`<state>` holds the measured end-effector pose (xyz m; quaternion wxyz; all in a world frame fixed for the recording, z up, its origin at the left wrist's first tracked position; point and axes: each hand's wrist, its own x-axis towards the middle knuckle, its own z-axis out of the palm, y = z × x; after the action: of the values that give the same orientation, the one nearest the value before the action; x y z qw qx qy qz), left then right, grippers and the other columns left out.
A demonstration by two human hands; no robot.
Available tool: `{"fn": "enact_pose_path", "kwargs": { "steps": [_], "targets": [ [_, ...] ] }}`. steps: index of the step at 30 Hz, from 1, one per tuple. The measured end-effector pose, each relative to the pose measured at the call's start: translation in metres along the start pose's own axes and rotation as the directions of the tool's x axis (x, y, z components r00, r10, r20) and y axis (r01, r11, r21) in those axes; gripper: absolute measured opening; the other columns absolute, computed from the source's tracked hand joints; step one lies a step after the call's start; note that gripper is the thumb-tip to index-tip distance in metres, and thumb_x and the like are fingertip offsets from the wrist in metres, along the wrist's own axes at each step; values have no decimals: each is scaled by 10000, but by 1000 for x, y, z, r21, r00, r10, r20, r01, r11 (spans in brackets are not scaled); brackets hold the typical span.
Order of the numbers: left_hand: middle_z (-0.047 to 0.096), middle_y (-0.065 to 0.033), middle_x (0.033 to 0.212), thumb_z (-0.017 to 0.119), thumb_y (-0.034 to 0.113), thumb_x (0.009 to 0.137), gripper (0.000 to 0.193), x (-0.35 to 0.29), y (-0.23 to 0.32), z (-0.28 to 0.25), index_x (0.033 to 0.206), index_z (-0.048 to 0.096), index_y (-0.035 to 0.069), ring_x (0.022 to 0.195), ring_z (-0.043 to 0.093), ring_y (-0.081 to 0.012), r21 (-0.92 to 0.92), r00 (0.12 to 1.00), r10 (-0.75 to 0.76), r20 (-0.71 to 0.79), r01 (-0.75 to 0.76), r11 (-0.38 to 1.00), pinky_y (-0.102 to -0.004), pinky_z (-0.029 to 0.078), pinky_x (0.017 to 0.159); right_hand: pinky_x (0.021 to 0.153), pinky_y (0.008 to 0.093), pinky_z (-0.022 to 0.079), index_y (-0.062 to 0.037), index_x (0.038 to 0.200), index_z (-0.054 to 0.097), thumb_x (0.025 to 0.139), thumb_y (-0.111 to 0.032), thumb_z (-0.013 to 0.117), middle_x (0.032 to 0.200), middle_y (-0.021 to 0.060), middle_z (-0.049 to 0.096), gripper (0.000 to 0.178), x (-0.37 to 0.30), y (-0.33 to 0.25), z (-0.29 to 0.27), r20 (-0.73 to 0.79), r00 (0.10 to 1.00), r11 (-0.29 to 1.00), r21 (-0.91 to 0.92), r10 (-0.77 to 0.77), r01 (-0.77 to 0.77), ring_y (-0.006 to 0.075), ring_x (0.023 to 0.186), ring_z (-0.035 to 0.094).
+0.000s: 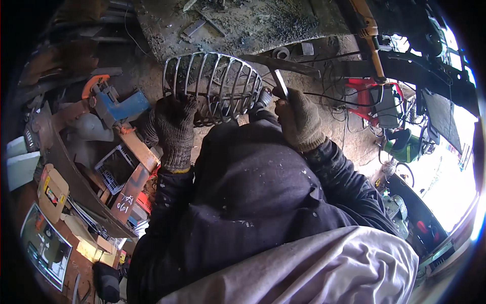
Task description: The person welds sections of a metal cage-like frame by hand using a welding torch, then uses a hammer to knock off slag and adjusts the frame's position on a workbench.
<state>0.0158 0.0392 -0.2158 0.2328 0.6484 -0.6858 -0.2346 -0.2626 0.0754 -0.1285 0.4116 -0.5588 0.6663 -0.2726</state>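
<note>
I work over a dirt floor (152, 76) littered with scrap, in a cluttered workshop. Ahead lies a big flat steel plate (243, 23), rusty and strewn with grit and offcuts. To my left a slanted bench (66, 167) carries a blue power tool (119, 104), a white mesh crate (114, 169) and cardboard boxes. To my right stands a red stand (364, 93) with black cables, and daylight beyond.

In front of my chest sits the wire basket (212, 86), curved, made of bare grey steel rods welded in parallel ribs.

My left hand (172, 126), in a coarse knitted glove, is clenched around the basket's near rim. My right hand (298, 119), gloved too, grips a thin metal rod (279, 83) whose tip meets the basket's right end.
</note>
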Motion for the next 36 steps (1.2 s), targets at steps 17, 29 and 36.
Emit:
{"fn": "enact_pose_path", "kwargs": {
  "steps": [17, 29, 36],
  "targets": [
    [561, -211, 1148, 636, 386, 893, 520, -9, 1, 0, 1193, 538, -27, 1045, 532, -343, -227, 982, -166, 90, 182, 957, -430, 420, 903, 598, 404, 516, -51, 1169, 588, 915, -118, 536, 818, 130, 659, 268, 4, 7, 3, -88, 935, 917, -246, -345, 315, 324, 687, 655],
    [566, -209, 1142, 670, 354, 878, 499, -11, -8, 4, 1159, 540, -37, 1004, 544, -337, -257, 974, -205, 92, 222, 941, -427, 430, 872, 567, 389, 518, -41, 1237, 544, 905, -124, 546, 833, 109, 663, 342, 4, 13, 5, -57, 918, 886, -292, -393, 361, 307, 684, 656],
    [572, -183, 1152, 703, 290, 865, 477, -7, 19, -7, 1160, 520, -38, 1040, 559, -319, -367, 952, -291, 93, 305, 879, -394, 446, 897, 571, 400, 526, -22, 1215, 545, 901, -100, 546, 877, 141, 662, 323, 8, 11, 5, -107, 890, 886, -200, -444, 418, 341, 705, 665]
  ]
}}
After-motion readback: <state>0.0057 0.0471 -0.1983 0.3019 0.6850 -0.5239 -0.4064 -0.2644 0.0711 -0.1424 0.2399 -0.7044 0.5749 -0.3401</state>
